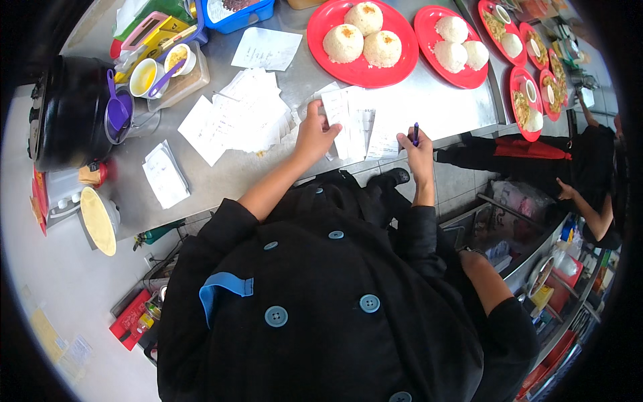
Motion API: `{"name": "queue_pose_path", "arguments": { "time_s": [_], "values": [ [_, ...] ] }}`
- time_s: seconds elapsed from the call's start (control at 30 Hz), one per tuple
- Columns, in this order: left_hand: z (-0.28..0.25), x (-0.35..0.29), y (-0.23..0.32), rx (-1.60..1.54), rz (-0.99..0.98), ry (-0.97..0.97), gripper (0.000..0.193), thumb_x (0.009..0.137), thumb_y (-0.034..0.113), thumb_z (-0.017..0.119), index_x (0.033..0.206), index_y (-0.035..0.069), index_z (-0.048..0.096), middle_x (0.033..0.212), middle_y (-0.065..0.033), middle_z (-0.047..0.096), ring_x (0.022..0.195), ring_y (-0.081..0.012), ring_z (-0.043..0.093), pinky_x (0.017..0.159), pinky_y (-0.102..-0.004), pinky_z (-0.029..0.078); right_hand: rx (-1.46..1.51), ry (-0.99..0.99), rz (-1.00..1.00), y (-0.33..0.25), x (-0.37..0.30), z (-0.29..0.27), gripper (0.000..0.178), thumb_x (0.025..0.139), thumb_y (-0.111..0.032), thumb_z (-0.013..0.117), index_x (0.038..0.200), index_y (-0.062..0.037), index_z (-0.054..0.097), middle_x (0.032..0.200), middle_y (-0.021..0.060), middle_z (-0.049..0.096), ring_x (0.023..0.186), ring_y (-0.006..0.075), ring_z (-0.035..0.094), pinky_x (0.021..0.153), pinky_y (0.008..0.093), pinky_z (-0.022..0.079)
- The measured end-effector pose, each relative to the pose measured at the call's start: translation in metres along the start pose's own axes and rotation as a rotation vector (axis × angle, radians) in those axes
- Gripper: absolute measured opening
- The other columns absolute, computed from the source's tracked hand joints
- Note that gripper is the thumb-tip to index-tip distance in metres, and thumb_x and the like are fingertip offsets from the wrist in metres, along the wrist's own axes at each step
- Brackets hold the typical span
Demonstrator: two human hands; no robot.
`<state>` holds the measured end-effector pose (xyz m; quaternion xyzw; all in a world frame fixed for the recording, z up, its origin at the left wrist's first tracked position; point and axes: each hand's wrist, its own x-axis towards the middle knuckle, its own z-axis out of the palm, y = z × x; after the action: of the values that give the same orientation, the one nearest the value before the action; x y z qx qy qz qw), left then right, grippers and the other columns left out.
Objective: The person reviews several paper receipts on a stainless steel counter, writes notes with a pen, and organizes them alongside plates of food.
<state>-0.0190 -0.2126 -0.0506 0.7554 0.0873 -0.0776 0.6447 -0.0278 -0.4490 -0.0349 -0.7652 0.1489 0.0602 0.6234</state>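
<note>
At the near edge of the steel counter, my left hand (316, 136) pinches the left side of some handwritten paper slips (344, 127). My right hand (419, 159) grips a dark blue pen (415, 135), with its thumb side against another written slip (384, 137). Just left of my left hand lies a loose, overlapping heap of paper slips (249, 114). A smaller stack of slips (165, 174) rests farther left, and a single written sheet (266, 48) lies beyond the heap.
Red plates (321, 63) of rice mounds stand at the back, with several filled plates (517, 80) at right. Cups (143, 79), a purple scoop (118, 110) and a black pot (70, 114) crowd the left. Co-workers' arms (487, 285) are to my right.
</note>
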Motion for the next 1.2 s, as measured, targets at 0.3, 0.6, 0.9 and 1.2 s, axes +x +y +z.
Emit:
{"name": "queue_pose_path", "arguments": {
  "time_s": [0.3, 0.6, 0.9, 1.2],
  "values": [
    [0.022, 0.002, -0.011, 0.014, 0.027, -0.121, 0.047, 0.078, 0.006, 0.051, 0.120, -0.006, 0.035, 0.108, -0.0271, 0.053, 0.104, -0.0353, 0.053, 0.089, -0.0398, 0.040, 0.035, -0.032, 0.065, 0.003, 0.000, -0.006, 0.015, 0.079, -0.007, 0.063, 0.071, -0.0059, 0.050, 0.064, -0.0048, 0.045, 0.059, 0.0054, 0.039, 0.054, 0.0219, 0.032],
    [0.020, -0.024, 0.062, 0.466, 0.250, -0.324, 0.071, 0.068, 0.008, 0.053, 0.130, -0.007, 0.022, 0.123, -0.0325, 0.033, 0.115, -0.0442, 0.034, 0.099, -0.0451, 0.029, 0.152, 0.004, 0.084, -0.001, -0.004, -0.003, 0.010, 0.077, -0.010, 0.064, 0.077, -0.0090, 0.054, 0.064, -0.0040, 0.049, 0.054, 0.0043, 0.038, 0.051, 0.0194, 0.028],
    [0.011, -0.026, 0.015, 0.158, 0.106, -0.214, 0.060, 0.077, 0.002, 0.048, 0.132, -0.005, 0.024, 0.120, -0.0264, 0.043, 0.115, -0.0381, 0.042, 0.097, -0.0411, 0.034, 0.478, -0.057, 0.189, 0.012, 0.002, -0.018, 0.007, 0.075, -0.007, 0.055, 0.081, -0.0055, 0.053, 0.072, -0.0014, 0.049, 0.062, 0.0087, 0.044, 0.057, 0.0222, 0.034],
    [-0.011, -0.001, 0.019, 0.676, 0.442, -0.179, 0.041, 0.073, -0.007, 0.049, 0.114, -0.003, 0.049, 0.110, -0.0194, 0.045, 0.100, -0.0348, 0.047, 0.089, -0.0378, 0.041, 0.369, -0.165, 0.174, 0.005, -0.006, -0.005, 0.011, 0.076, -0.008, 0.052, 0.085, -0.0041, 0.054, 0.074, -0.0007, 0.050, 0.065, 0.0094, 0.044, 0.059, 0.0221, 0.035]
  ]
}}
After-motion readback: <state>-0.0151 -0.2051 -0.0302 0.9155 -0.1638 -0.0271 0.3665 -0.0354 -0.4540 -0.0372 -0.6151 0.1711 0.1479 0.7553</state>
